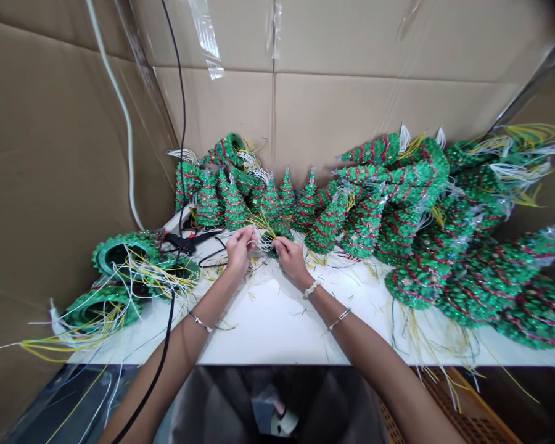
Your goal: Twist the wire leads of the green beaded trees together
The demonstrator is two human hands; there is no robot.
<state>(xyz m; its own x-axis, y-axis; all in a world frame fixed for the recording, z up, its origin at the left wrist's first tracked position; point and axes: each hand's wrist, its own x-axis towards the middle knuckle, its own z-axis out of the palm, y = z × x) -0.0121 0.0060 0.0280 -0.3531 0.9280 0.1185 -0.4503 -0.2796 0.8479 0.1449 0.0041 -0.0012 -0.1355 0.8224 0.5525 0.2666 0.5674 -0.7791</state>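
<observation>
Both my hands meet over the middle of the white table. My left hand pinches a bunch of thin white wires. Fingers closed, my right hand grips a bunch of yellow wires whose ends fan up to the left. These wires come from a green tinsel Christmas tree lying between my hands, mostly hidden by them. Small upright trees with red garlands, such as this tree, stand just behind.
Many green trees are piled at the right, wires trailing over the edge. Hollow tree bases with loose wires lie at the left, near a black glue gun. A black cable hangs before me. Wire clippings litter the table. Cardboard walls surround it.
</observation>
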